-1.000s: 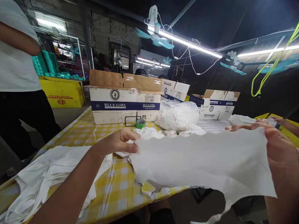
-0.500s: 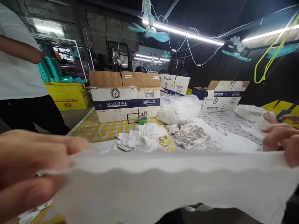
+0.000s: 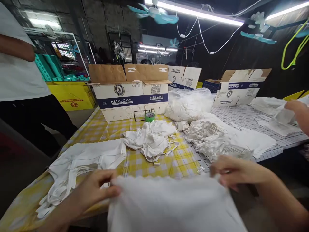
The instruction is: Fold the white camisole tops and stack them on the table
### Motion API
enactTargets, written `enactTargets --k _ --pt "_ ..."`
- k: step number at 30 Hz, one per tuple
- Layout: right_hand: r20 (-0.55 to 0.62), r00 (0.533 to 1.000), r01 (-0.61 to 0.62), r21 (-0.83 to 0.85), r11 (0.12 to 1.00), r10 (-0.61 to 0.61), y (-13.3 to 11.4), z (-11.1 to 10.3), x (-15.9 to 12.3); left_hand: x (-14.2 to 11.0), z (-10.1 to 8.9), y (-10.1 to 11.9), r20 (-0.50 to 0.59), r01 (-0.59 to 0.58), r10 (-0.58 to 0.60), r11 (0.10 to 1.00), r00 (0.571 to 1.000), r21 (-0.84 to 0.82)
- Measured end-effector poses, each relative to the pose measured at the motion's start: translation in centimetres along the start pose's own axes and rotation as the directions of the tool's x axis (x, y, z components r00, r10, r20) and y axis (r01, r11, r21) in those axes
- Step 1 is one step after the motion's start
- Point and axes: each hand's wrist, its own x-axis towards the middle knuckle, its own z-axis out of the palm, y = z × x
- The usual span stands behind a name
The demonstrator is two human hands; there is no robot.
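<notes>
Cloth (image 3: 171, 206) hangs before the table (image 3: 138, 164), top corners pinched in my left hand (image 3: 102, 187) and right hand (image 3: 233, 170). I'm probably spreading it; laying it flat would need even tension

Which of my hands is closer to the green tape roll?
Your left hand, by a little; it is below and left of the tape roll. Your right hand is below and farther right.

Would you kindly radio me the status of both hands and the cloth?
Left hand and right hand gripping white cloth by its top corners. Nothing visibly blocking it.
</notes>
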Motion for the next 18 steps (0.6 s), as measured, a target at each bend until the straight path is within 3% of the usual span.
enactTargets --k 2,4,7,10,14,16,18 --pt "-0.072 0.992 -0.101 0.007 0.995 0.101 2.3 1.2 4.6 3.7 3.0 -2.4 -0.032 0.133 -0.134 0.990 0.990 -0.050" --pt "-0.215 0.969 -0.151 -0.119 0.981 0.123 5.1 2.5 9.1 6.6 5.9 -4.9 -0.097 0.182 -0.183 0.983 0.978 -0.022" --pt "-0.368 0.921 -0.228 -0.246 0.942 0.127 8.8 4.0 14.2 9.3 8.4 -7.8 -0.119 0.243 -0.240 0.970 0.963 0.008" --pt "-0.433 0.893 -0.252 -0.253 0.934 0.123 10.6 4.6 16.3 10.1 8.3 -9.4 -0.037 0.230 -0.232 0.971 0.972 -0.062" --pt "-0.470 0.876 -0.255 -0.249 0.934 0.113 11.2 4.6 16.5 9.8 6.9 -9.9 0.111 0.220 -0.203 0.960 0.973 -0.173" --pt "-0.476 0.872 -0.254 -0.245 0.935 0.112 11.5 4.5 16.3 9.8 6.9 -9.4 0.087 0.223 -0.212 0.964 0.973 -0.144" --pt "-0.481 0.870 -0.254 -0.243 0.936 0.111 11.7 4.5 16.2 10.2 7.6 -8.1 -0.020 0.150 -0.150 0.988 0.988 -0.031"
